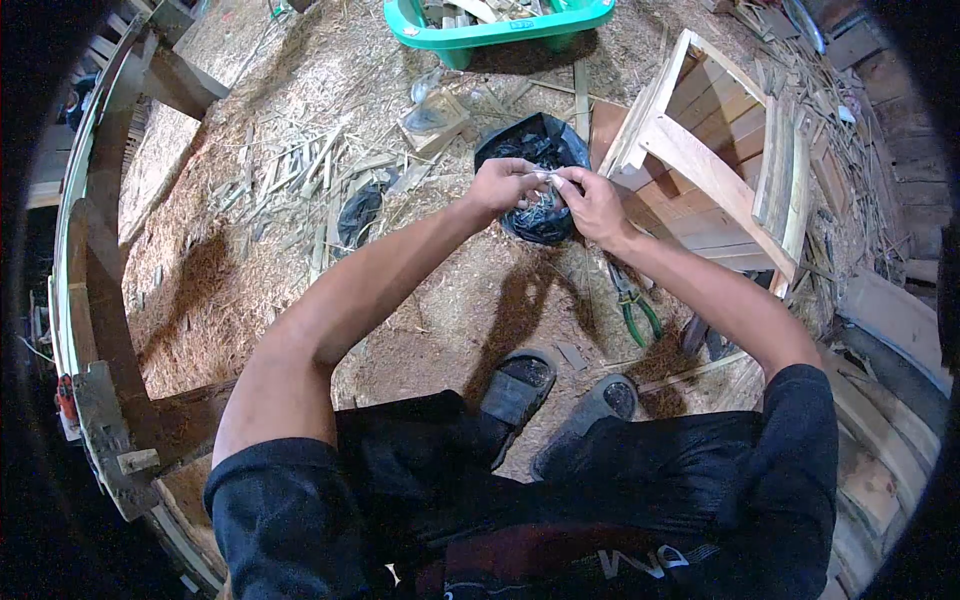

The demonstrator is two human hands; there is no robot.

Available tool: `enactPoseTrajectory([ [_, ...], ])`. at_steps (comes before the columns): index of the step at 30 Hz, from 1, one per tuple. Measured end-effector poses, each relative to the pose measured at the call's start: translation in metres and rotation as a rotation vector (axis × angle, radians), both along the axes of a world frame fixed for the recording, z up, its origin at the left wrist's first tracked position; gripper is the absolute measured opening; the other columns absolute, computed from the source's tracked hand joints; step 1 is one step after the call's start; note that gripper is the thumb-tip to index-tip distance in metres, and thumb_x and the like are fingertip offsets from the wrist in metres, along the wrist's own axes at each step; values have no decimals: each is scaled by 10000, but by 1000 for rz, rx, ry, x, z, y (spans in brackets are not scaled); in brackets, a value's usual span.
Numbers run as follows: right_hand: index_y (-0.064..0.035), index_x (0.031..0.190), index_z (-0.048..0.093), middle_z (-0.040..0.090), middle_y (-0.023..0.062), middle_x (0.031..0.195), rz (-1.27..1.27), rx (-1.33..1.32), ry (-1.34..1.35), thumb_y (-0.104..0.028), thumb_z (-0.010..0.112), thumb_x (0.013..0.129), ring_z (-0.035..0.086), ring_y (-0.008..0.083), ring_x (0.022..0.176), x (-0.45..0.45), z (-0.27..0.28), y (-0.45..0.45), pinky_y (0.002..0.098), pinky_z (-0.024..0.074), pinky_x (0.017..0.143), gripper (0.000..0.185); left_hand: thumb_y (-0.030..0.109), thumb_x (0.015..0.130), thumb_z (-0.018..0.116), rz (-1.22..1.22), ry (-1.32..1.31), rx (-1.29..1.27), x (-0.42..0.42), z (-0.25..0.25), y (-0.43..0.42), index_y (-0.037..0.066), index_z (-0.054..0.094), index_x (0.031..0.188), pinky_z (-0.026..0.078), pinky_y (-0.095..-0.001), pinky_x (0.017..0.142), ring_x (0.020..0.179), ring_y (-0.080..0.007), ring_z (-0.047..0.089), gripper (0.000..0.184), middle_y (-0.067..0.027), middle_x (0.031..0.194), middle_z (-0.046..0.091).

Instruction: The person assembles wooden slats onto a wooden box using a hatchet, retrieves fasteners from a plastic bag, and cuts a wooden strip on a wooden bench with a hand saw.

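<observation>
My left hand (503, 188) and my right hand (598, 208) meet fingertip to fingertip, both closed in a pinch. A tiny pale piece shows between them, too small to name. Right below the hands sits an open black plastic bag (562, 142) with its rim rolled out. Dark scraps and thin, shiny slivers lie inside it, partly hidden by my fingers. Under my right forearm, pliers with green handles (640, 318) rest on the ground, their jaws partly covered by the arm.
A green plastic tub (480, 38) holding wood pieces stands at the top. To the right is a wooden frame with slats (715, 180). Wood shavings and sticks litter the floor. A curved wooden structure (100, 230) runs along the left. My sandals (518, 392) are below.
</observation>
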State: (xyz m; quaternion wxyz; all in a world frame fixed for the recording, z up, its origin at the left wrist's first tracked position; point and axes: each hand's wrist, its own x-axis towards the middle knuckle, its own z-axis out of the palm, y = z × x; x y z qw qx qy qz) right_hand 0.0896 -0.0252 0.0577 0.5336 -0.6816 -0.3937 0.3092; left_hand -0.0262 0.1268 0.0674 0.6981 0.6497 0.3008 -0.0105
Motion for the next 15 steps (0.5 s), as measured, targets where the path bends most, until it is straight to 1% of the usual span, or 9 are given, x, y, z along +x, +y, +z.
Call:
enactPoseTrajectory([
  [3,28,1089,641,660,31,843,18,-33,127,-176,541,1002,614,89,735,-1,3,-1,249,500,673,243,193,929,646,24,6,-8,-2,-2,1,35,686,1041,474,-228,595,710,-90,636,198,-29,844,700],
  [6,26,1099,637,662,37,854,33,-73,200,-188,527,1015,618,95,732,0,2,4,253,518,685,255,185,934,640,51,-11,-44,-2,-3,1,31,672,1052,480,-231,590,719,-99,642,197,-34,873,702],
  [9,24,1104,630,662,40,858,38,13,339,-189,501,1027,625,100,733,-1,-4,8,261,536,688,260,176,940,631,64,-1,-85,-1,-9,3,27,657,1057,485,-233,600,727,-106,645,191,-39,904,702],
  [12,18,1103,628,662,42,865,43,24,379,-188,480,1035,630,108,735,0,-10,9,268,554,701,263,169,943,624,67,18,-85,-2,-11,4,28,649,1056,493,-236,616,734,-112,645,182,-42,915,699],
  [15,21,1079,628,659,43,859,-18,-48,449,-189,469,1039,633,112,738,-2,-12,6,271,554,698,267,164,945,620,62,8,-73,-4,-12,3,28,645,1056,503,-242,625,735,-116,644,177,-39,905,692],
])
